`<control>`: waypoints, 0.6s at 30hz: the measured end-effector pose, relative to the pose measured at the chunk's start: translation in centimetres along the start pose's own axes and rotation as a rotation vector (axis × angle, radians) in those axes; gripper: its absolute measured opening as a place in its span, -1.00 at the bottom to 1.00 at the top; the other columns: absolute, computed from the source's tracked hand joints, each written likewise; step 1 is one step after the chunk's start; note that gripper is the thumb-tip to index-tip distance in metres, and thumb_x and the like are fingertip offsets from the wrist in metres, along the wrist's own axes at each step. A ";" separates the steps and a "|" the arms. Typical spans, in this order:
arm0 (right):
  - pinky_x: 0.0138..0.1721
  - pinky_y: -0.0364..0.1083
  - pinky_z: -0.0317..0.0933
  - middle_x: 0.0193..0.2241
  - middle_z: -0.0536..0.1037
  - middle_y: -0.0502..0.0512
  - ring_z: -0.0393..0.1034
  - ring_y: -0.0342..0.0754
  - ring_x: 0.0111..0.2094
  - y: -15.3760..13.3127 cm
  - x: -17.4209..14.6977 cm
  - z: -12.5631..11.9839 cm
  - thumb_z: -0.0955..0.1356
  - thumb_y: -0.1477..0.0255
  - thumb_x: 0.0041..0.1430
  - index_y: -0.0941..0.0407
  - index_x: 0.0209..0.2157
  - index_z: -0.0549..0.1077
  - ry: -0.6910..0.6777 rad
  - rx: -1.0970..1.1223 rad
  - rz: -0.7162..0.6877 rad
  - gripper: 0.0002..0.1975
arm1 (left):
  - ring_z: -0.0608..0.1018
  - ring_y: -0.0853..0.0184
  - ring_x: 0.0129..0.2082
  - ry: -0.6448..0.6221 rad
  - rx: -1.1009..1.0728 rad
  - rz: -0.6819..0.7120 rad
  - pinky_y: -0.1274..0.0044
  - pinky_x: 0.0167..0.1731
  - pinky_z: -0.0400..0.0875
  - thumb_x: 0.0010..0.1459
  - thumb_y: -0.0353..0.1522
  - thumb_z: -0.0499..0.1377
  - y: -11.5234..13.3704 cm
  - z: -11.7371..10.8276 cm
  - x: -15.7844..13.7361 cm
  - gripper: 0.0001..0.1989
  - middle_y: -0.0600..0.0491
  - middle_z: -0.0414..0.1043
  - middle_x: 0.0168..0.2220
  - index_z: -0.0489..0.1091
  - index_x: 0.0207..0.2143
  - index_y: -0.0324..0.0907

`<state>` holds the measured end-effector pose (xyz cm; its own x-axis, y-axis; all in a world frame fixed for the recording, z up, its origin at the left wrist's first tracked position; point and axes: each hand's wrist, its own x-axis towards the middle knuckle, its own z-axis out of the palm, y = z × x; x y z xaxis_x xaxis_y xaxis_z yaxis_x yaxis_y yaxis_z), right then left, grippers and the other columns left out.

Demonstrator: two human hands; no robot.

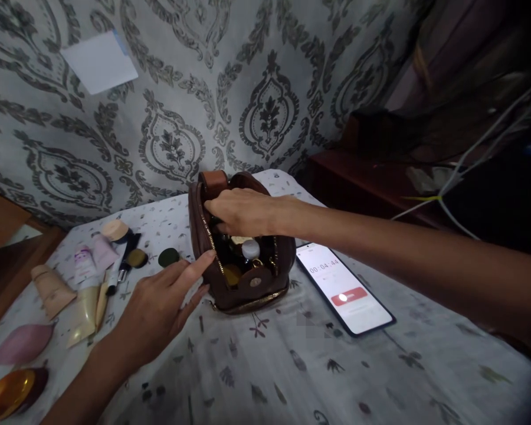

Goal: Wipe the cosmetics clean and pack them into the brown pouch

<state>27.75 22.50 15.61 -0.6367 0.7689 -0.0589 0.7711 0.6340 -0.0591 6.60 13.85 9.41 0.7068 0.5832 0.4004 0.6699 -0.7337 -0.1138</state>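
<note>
A dark brown zippered bag (248, 298) stands unzipped on the bed, its top gaping and a tan strap (215, 181) at the back. My right hand (243, 211) reaches into the opening with curled fingers; the fingertips and whatever they hold are hidden inside. Below it, a container with a white cap (251, 249) and a gold-coloured round item (232, 275) show in the bag. Against the bag's left side, my left hand (159, 304) rests with fingers stretched out, the index fingertip on the zipper edge. Just beyond it lies a dark green round item (169, 257).
On the left lie a tan tube (53, 290), a white tube (85, 262), a pink sponge-like item (22, 344) and an amber round container (9, 392). A phone (345, 289) showing a timer lies right of the bag, under my right forearm. Patterned wall (172, 141) stands behind.
</note>
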 end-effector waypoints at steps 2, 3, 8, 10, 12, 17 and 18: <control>-0.23 -0.05 0.26 -0.14 0.54 0.28 0.47 0.12 -0.11 0.1 -0.4 -0.3 0.36 0.44 0.23 0.24 -0.10 0.46 0.020 -0.004 -0.001 -0.77 | 0.61 0.29 -0.35 -0.011 -0.002 0.001 0.56 -0.46 0.46 0.42 -0.30 -0.09 0.0 0.1 0.0 -0.53 -0.02 0.55 -0.24 -0.03 0.33 -0.11; -0.23 -0.06 0.26 -0.16 0.54 0.26 0.47 0.09 -0.13 0.3 -0.7 -0.5 0.37 0.44 0.23 0.24 -0.12 0.47 0.051 0.002 -0.005 -0.78 | 0.61 0.29 -0.36 -0.012 -0.004 0.003 0.56 -0.47 0.45 0.42 -0.30 -0.10 0.0 0.1 0.0 -0.52 -0.02 0.54 -0.25 -0.04 0.33 -0.11; -0.38 -0.13 0.14 -0.48 0.47 0.01 0.37 -0.12 -0.43 1.1 -3.2 -1.4 0.33 0.41 0.28 0.17 -0.29 0.48 0.396 0.066 0.047 -0.87 | 0.59 0.31 -0.40 -0.027 -0.009 0.006 0.56 -0.46 0.46 0.41 -0.29 -0.09 -0.3 0.1 -0.1 -0.50 0.02 0.52 -0.30 -0.07 0.35 -0.09; -0.46 -0.14 0.05 -0.62 0.34 -0.07 0.21 -0.21 -0.56 1.2 -4.4 -1.5 0.30 0.40 0.30 0.16 -0.46 0.44 0.514 0.092 0.088 -0.76 | 0.59 0.30 -0.38 -0.046 -0.023 0.007 0.56 -0.46 0.47 0.41 -0.30 -0.09 -0.4 0.1 -0.1 -0.49 0.01 0.51 -0.29 -0.08 0.36 -0.10; -0.51 -0.14 -0.03 -0.70 0.21 -0.12 0.06 -0.26 -0.63 1.2 -5.6 -1.2 0.30 0.37 0.31 0.14 -0.59 0.36 0.575 0.145 0.068 -0.64 | 0.59 0.29 -0.37 -0.068 -0.040 -0.002 0.56 -0.47 0.47 0.41 -0.31 -0.09 -0.4 0.1 0.0 -0.48 0.00 0.51 -0.27 -0.09 0.36 -0.10; -0.58 -0.12 -0.07 -0.75 0.19 -0.11 0.04 -0.26 -0.70 0.6 -7.6 1.2 0.24 0.22 0.35 0.08 -0.62 0.36 0.586 0.287 -0.074 -0.53 | 0.61 0.26 -0.26 -0.109 -0.108 -0.069 0.52 -0.39 0.52 0.42 -0.26 -0.12 0.1 0.1 -0.1 -0.48 -0.04 0.51 -0.15 -0.15 0.36 -0.04; -0.59 -0.11 -0.04 -0.74 0.26 -0.09 0.10 -0.24 -0.70 0.3 -7.7 1.7 0.23 0.21 0.36 0.06 -0.58 0.41 0.605 0.304 -0.095 -0.56 | 0.61 0.26 -0.22 -0.116 -0.140 -0.089 0.50 -0.34 0.53 0.43 -0.25 -0.14 0.3 -0.1 -0.3 -0.48 -0.06 0.50 -0.10 -0.18 0.36 -0.04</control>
<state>32.88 16.58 14.31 -0.5166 0.6780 0.5229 0.6190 0.7177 -0.3190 6.62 13.43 9.35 0.6732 0.6780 0.2951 0.6982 -0.7143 0.0481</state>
